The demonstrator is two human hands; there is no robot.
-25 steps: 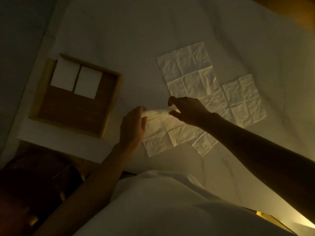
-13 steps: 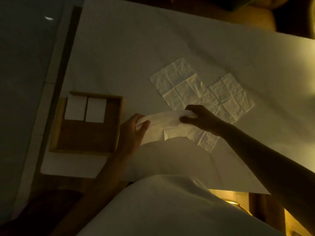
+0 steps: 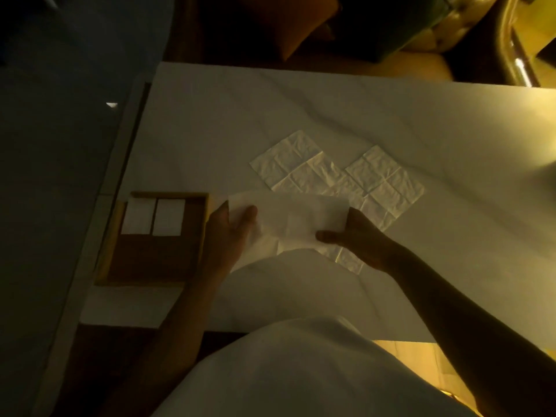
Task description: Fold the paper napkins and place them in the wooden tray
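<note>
White napkin (image 3: pixel 288 218) now lifted higher, stretched wider between both hands.

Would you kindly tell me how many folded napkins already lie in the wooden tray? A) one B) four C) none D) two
D: two folded napkins lie side by side along the far edge of the wooden tray, while the left hand and right hand hold a third napkin above the table.
</note>
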